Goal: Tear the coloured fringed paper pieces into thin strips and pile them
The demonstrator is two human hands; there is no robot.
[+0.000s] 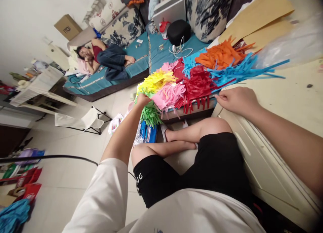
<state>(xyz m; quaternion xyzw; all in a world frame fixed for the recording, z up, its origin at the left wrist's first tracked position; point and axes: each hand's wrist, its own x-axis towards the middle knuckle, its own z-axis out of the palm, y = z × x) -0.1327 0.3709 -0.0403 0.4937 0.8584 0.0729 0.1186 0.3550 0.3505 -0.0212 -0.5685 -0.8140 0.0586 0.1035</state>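
Note:
My left hand (143,99) is closed at the left end of a colourful row of fringed paper strips, between the green strips (151,114) and the yellow strips (156,81). What its fingers hold is hidden. Over the corner of the pale table, my right hand (237,99) is closed, thumb against fingers, beside the red strips (198,85). Whether something thin is pinched there is too small to tell. Pink strips (169,95) lie between my hands. Blue strips (234,73) and orange strips (219,56) are heaped beyond my right hand.
A cream table (285,91) stands on my right, with brown paper (259,15) and clear plastic at its far end. A person (108,58) lies on the teal sofa (137,63). A black round case (178,32) and white cable sit there. A folding stool (87,120) stands left.

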